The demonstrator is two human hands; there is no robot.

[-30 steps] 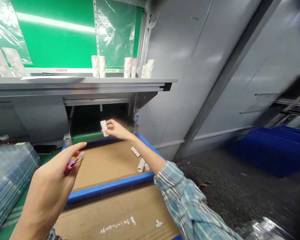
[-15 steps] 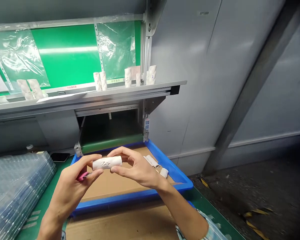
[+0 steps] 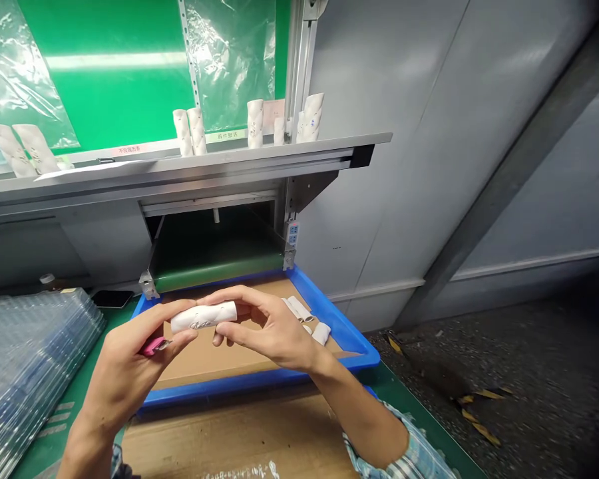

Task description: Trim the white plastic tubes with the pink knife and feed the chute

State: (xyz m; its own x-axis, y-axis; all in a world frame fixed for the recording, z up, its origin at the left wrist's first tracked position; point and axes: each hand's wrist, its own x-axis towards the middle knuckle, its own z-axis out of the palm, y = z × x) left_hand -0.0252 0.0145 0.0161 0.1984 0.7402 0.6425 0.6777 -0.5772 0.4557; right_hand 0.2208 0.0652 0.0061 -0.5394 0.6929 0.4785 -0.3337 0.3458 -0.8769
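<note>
A white tube-shaped part (image 3: 203, 316) with faint script on it is held level between both hands, above a blue tray (image 3: 349, 336) lined with brown cardboard. My left hand (image 3: 130, 362) grips the tube's left end with thumb and fingers, and a small pink tool (image 3: 153, 345) is tucked in the same hand. The tube's right end is pinched by the curled fingers of my right hand (image 3: 267, 329). Several more white tubes (image 3: 304, 316) lie in the tray's far right corner.
A grey shelf (image 3: 190, 169) above carries upright white tubes (image 3: 190, 130) before a green board. A stack of clear plastic trays (image 3: 24, 359) sits at left, with a dark phone (image 3: 110, 299) behind it. A cardboard sheet (image 3: 229, 432) lies nearest me. Grey wall panels and floor are at right.
One second ago my right hand was reaching into the tray with a tube. It brought the tube back, and both hands now hold it; since half a second ago it has been turned slightly.
</note>
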